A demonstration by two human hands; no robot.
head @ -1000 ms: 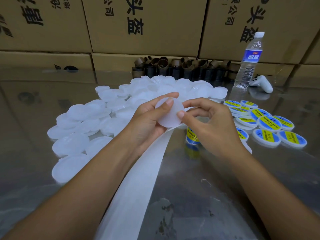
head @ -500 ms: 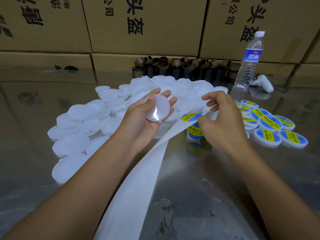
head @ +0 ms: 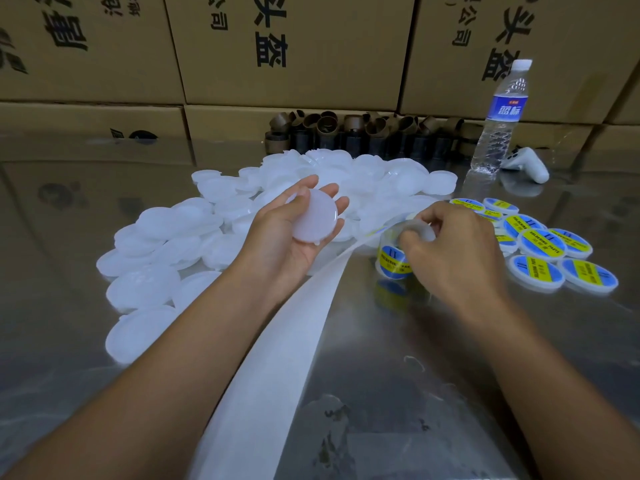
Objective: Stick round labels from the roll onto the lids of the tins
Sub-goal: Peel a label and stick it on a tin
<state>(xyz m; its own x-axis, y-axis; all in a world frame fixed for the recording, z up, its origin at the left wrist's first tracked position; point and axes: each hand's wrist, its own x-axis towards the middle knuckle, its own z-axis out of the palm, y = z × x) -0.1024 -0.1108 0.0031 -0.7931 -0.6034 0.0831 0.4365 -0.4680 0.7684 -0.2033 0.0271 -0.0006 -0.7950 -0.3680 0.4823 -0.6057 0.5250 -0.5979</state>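
Partly hidden label roll [head: 392,263], right hand [head: 457,254] covering

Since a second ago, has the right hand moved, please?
Yes. The right hand has moved right, off the lid, toward the bottle, onto the roll.

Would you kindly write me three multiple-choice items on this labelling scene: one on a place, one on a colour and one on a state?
1. Where do the labelled lids lie?
A) right of the right hand
B) far left
C) nearest the camera

2. The labels on the roll are:
A) red and white
B) blue and yellow
C) green and black

3. The lid held in the left hand is:
A) labelled
B) cracked in two
C) blank

Key: 1 A, they show to the right of that hand. 2 B, a blue disc with a yellow band is visible. 3 C, its white face bears no label.
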